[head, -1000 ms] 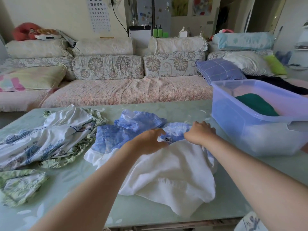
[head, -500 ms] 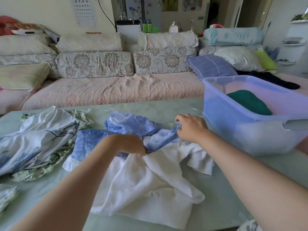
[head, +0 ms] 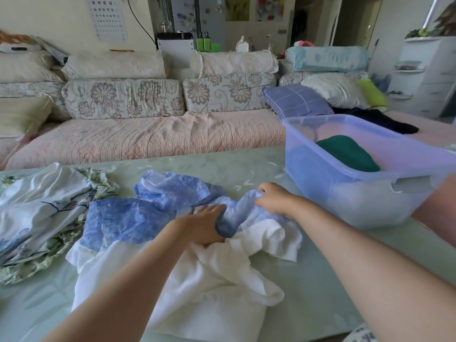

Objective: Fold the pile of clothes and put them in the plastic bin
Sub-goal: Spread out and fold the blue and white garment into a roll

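Starting at my left, the floral pile [head: 39,218] lies unfolded on the table [head: 328,272], well apart from the bin. Just beside it is the blue-and-white garment [head: 123,218] I am working on, crumpled across the middle of the table with its white part nearest me. My left hand [head: 203,227] rests where blue meets white, fingers [head: 212,209] stretched fairly straight and pressing the cloth down; whether the thumb has caught a fold underneath I cannot tell. My right hand [head: 274,198] has its fingers curled round a bunched ridge of the blue fabric, lifting it slightly. I judge the cloth thin, light and limp. It will hold no shape and may slide on the smooth tabletop, so I should take it by seams or corners, not the middle, and smooth it flat before folding. At my right the plastic bin [head: 345,208] stands on the table, a green garment [head: 348,154] already inside.
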Available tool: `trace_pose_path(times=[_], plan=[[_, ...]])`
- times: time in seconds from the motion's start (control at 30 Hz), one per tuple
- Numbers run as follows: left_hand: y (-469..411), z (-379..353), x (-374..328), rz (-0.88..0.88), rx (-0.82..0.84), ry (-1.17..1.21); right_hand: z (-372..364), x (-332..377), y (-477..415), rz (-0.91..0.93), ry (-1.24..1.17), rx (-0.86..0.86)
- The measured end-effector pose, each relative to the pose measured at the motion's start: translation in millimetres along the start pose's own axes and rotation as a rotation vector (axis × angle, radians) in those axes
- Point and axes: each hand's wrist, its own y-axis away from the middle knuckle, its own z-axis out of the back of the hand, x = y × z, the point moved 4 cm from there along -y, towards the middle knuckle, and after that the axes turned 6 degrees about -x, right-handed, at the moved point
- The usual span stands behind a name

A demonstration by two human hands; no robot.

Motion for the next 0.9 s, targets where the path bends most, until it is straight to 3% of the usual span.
trace_pose_path(times=[0.2, 0.27, 0.3, 0.37, 0.43, 0.5, 0.6, 0.73, 0.8, 0.9], plan=[[-12.5, -10.2, 19.5, 0.147, 0.060, 0.134, 14.3, -20.0, -1.8, -0.002, 0.697, -0.121], [-13.1, -4.2, 19.8, 0.145, -0.049, 0.112, 8.1, -16.1, -5.9, 0.059, 0.834, -0.148], [-13.5, -0.6, 19.1, 0.139, -0.119, 0.075, 2.9, -8.1, -7.3, 0.181, 0.851, -0.170], [-14.5, -1.2, 16.6, 0.089, -0.097, 0.003, -12.4, 13.9, -5.3, 0.454, 0.734, -0.170], [-13.1, -9.4, 15.2, 0.038, 0.057, -0.052, -30.6, 34.1, 3.4, 0.556, 0.539, -0.046], [-13.6, -9.7, 18.1, 0.021, 0.070, -0.044, -53.0, 43.9, 8.6, 0.511, 0.473, 0.116], [-14.3, 17.1, 34.0, 0.098, -0.130, 0.141, -68.0, 48.3, 6.1, 0.371, 0.561, 0.208], [-6.5, 60.7, 72.7, 0.144, -0.476, 0.128, -68.1, 74.6, -11.4, 0.358, 0.711, -0.037], [0.0, 74.5, 93.5, 0.199, -0.606, 0.093, -74.3, 86.9, -21.9, 0.358, 0.578, -0.147], [-0.1, 79.7, 125.1, 0.347, -0.627, 0.062, -85.3, 103.9, -36.3, 0.408, 0.323, -0.258]])
